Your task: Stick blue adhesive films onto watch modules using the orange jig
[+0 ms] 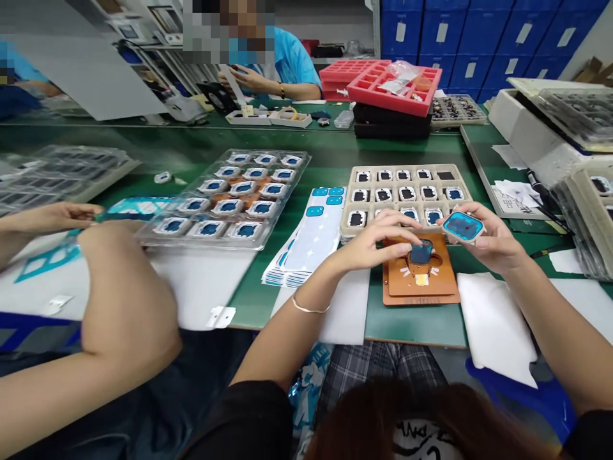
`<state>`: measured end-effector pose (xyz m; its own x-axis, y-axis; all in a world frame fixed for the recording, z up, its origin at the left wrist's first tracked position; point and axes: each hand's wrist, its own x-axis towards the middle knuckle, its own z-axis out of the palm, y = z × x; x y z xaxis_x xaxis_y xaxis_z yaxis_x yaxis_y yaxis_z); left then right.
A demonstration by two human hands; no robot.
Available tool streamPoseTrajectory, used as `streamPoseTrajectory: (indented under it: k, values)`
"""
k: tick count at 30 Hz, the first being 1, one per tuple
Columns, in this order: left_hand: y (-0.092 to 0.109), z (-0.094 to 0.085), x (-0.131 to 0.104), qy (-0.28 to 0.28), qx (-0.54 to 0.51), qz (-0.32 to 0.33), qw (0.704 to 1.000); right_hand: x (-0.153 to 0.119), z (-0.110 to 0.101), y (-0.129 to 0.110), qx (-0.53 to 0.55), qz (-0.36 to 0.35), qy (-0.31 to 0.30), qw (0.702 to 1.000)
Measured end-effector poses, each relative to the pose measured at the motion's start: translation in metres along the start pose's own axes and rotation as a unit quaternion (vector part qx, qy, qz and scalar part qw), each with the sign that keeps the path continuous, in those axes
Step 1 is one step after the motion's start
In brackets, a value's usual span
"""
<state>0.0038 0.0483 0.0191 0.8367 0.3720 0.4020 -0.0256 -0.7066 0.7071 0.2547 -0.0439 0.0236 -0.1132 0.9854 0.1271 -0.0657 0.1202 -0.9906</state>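
My right hand [495, 243] grips a watch-like case with a blue face [462, 227], tilted above the right part of an orange fixture [421, 291]. My left hand [378, 243] reaches over the fixture, its fingertips at a small dark blue translucent square piece [421, 253]; the fingers pinch or touch it there. Directly behind the fixture, a beige tray [347, 211] holds several white-rimmed parts in compartments. Left of my left hand lies a stack of white sheets [313, 239] with a few blue rounded stickers on the top one.
A clear tray [249, 243] of several cases stands at left, beside a neighbour's arms [129, 294]. White cloth [498, 326] hangs over the front edge at right. Trays [584, 217] pile up far right; red trays [395, 89] and another person [294, 64] are across the table.
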Motion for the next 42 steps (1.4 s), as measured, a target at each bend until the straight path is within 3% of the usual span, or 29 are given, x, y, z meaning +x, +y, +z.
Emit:
streamPoseTrajectory:
  k: [10, 24, 34, 42]
  values:
    - [-0.004, 0.000, -0.005, -0.028, 0.090, -0.012, 0.996, -0.001, 0.002, -0.002, -0.005, 0.015, 0.007, 1.000]
    - [0.012, -0.008, -0.004, -0.029, -0.015, 0.056, 0.998, 0.000, 0.003, -0.003, -0.018, 0.027, 0.007, 0.999]
    - [-0.003, 0.001, -0.006, -0.073, 0.099, -0.043, 0.991, 0.000, 0.004, -0.005, -0.028, 0.029, 0.013, 0.999]
    - [-0.002, 0.001, -0.008, -0.050, 0.184, 0.060, 0.980, 0.001, -0.001, 0.003, -0.006, 0.010, -0.013, 1.000]
